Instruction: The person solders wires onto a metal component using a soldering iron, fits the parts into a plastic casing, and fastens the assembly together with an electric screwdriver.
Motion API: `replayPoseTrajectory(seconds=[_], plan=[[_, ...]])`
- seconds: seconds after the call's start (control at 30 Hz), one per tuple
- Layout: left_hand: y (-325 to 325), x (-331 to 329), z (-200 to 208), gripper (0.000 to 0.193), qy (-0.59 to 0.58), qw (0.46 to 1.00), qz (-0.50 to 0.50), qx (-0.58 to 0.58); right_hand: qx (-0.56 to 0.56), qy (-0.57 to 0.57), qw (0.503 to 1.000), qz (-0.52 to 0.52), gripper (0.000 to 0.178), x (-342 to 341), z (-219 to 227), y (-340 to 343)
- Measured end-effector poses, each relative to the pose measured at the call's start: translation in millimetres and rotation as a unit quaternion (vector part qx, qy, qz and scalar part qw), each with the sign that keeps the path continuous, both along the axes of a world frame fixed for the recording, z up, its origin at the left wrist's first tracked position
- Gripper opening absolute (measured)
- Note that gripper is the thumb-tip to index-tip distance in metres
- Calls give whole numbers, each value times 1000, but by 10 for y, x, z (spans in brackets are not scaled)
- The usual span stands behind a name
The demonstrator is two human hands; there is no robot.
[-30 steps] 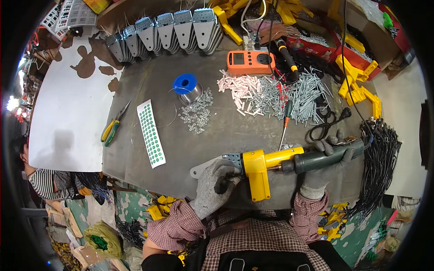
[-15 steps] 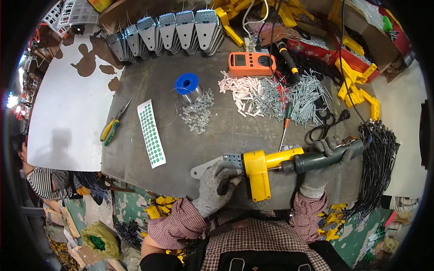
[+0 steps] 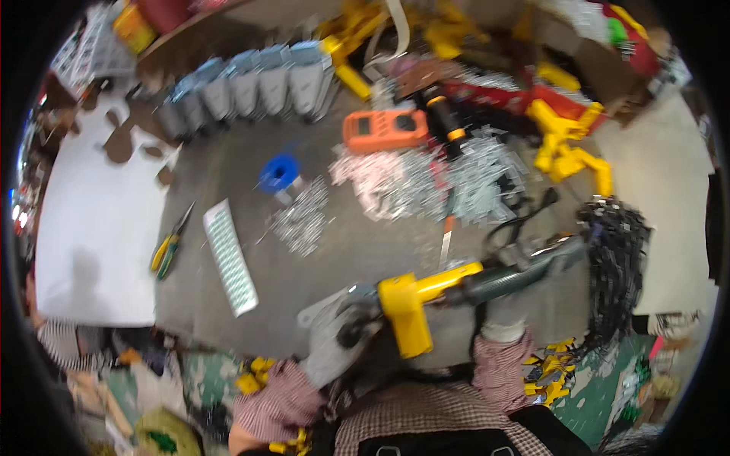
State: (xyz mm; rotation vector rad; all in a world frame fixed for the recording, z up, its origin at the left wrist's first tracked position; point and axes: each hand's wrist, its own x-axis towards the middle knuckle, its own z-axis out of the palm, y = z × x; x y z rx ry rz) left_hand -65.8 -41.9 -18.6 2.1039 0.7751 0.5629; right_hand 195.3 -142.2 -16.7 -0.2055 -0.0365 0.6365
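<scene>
The picture is smeared by motion. My gloved left hand point(image 3: 334, 342) is closed around a flat metal plate point(image 3: 313, 313) at the end of a yellow plastic housing point(image 3: 411, 323). My gloved right hand point(image 3: 508, 313) wraps round a dark green power screwdriver point(image 3: 502, 283), held almost level. Its nose points left at the right side of the housing, beside the yellow tubular arm. Whether the bit touches a screw I cannot tell. Beyond the tool, a hand screwdriver with an orange handle point(image 3: 449, 223) lies on the table.
Behind lie piles of screws point(image 3: 483, 178), pink plugs point(image 3: 372, 182), small nuts point(image 3: 300, 220), and an orange meter point(image 3: 385, 131). A blue solder spool point(image 3: 279, 173), a green-dotted sticker sheet point(image 3: 230, 258) and pliers point(image 3: 171, 247) are leftward. Black cables point(image 3: 616, 266) hang at right.
The whole view has shifted, with the table's things now further left and mostly lower, and it has blurred. Both hands keep their grips; housing and power screwdriver stay lined up.
</scene>
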Motion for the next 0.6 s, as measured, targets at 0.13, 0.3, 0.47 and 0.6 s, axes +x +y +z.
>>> replayPoseTrajectory(seconds=[0.13,0.3,0.47,0.6], plan=[[20,31,65,16,-49,999,6,-17,-80,34,996,-18,40,-141,258,96],[-75,6,125,20,-77,997,8,-13,-77,-9,997,-10,38,-113,-15,-28],[-159,53,130,11,-93,995,7,47,-87,-37,995,-30,50,-201,59,-69],[-234,13,36,13,-70,996,21,48,-120,-81,989,12,52,-117,144,-2]])
